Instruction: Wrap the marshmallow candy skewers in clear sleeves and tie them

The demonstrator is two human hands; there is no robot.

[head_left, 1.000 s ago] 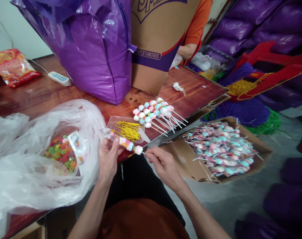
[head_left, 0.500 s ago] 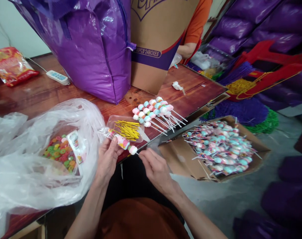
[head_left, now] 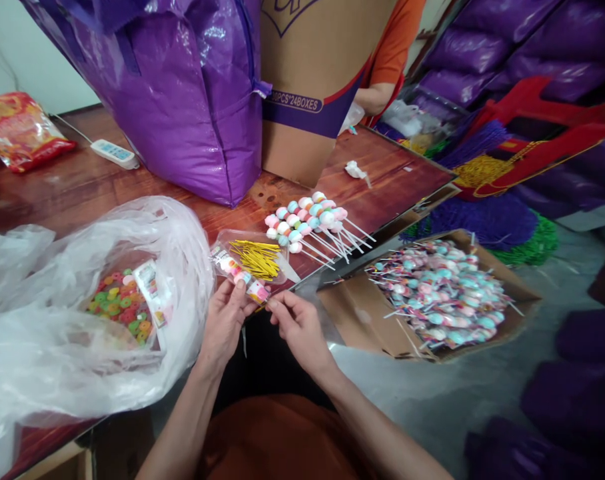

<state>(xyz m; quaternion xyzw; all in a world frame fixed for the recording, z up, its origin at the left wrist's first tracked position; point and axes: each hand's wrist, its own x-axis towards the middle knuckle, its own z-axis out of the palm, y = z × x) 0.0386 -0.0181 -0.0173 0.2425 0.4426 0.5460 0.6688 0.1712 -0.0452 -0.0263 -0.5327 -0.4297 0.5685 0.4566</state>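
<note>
My left hand (head_left: 226, 313) is closed round a marshmallow skewer (head_left: 241, 275) inside a clear printed wrapper, its far end pointing up and left. The fingers of my right hand (head_left: 295, 327) pinch the near end of that wrapper; the stick there is hidden. Just beyond my hands, a clear plastic tray (head_left: 226, 237) holds many yellow twist ties (head_left: 255, 259). To the right of the tray, unwrapped marshmallow skewers (head_left: 307, 220) lie in a pile, white sticks towards the table's right edge.
At the left a white plastic bag (head_left: 182, 247) lies open round ring-shaped candies (head_left: 120, 300). A cardboard box (head_left: 362, 310) of wrapped skewers stands low at the right. A purple bag (head_left: 182, 113) and a tall carton (head_left: 295, 143) stand behind. A person's orange sleeve (head_left: 395, 47) shows beyond.
The wrapper now covers the near marshmallows that were bare. My right hand has moved left and up, from the stick to the wrapper's end.
</note>
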